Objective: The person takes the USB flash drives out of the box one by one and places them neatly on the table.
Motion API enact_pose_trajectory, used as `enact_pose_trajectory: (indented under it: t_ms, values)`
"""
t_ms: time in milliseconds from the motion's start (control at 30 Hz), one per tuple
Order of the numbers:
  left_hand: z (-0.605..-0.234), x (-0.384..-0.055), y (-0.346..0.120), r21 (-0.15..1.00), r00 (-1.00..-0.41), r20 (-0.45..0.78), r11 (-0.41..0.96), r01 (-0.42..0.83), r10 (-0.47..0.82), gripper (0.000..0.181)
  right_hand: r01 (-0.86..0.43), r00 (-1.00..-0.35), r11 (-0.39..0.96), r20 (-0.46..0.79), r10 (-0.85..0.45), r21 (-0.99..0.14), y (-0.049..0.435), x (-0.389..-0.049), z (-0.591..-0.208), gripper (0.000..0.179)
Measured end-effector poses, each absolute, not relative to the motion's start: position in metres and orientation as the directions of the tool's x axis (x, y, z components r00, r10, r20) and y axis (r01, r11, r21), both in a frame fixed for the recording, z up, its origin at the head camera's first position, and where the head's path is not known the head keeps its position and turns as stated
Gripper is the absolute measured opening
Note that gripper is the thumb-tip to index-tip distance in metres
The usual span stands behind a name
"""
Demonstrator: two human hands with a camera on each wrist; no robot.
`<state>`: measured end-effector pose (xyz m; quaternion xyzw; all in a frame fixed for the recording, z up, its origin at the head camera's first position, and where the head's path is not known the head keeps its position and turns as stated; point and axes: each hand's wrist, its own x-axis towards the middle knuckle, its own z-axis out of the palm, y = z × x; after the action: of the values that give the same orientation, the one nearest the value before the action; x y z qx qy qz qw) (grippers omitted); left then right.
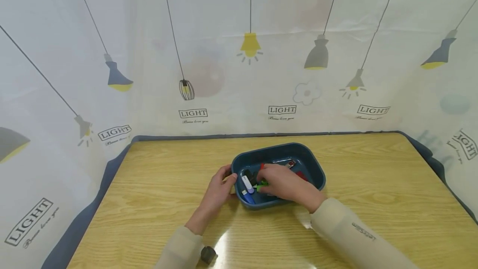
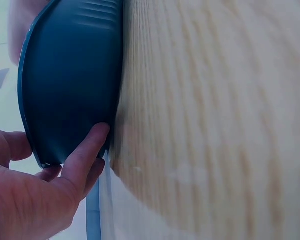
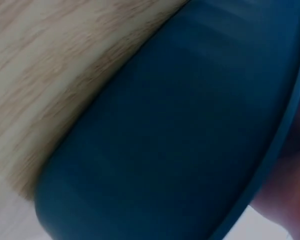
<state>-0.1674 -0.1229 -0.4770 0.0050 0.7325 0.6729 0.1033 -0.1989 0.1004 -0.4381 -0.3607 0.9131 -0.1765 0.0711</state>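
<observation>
A dark blue plastic bin (image 1: 317, 169) sits on the wooden table with USB sticks inside. My left hand (image 1: 220, 186) grips its left end, thumb at the rim and fingers against the outer wall, as the left wrist view also shows. My right hand (image 1: 281, 182) reaches down into the bin, fingers bent, with the fingertips at a green stick (image 1: 263, 186); I cannot tell whether they pinch it. Near them lie a white and lilac USB stick (image 1: 247, 184), a blue USB stick (image 1: 247, 197) and black pieces. A silver and red stick (image 1: 290, 164) lies at the far side.
A small dark block (image 1: 208, 255) lies on the table (image 1: 168, 169) by the left sleeve. Behind the table hangs a pale curtain (image 1: 231, 115) printed with lamps. The bin's outer wall (image 3: 155, 130) fills most of the right wrist view.
</observation>
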Motion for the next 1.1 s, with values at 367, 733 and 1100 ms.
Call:
enact_pose_trajectory:
  t_ms: [367, 733, 1100]
  values:
    - [-0.476, -0.167, -0.118, 0.988, -0.977, -0.146, 0.081, -0.135, 0.153, 0.047, -0.585, -0.753, 0.734, -0.107, -0.65, -0.344, 0.094, -0.201, -0.44, 0.009]
    - [-0.477, -0.168, -0.118, 0.988, -0.977, -0.142, 0.088, -0.129, 0.161, 0.049, -0.586, -0.758, 0.738, -0.096, -0.645, -0.336, 0.096, -0.2, -0.441, 0.007]
    - [-0.477, -0.167, -0.122, 0.987, -0.981, -0.139, 0.093, -0.127, 0.133, 0.049, -0.518, -0.821, 0.742, 0.002, -0.572, -0.427, 0.116, -0.179, -0.424, 0.019]
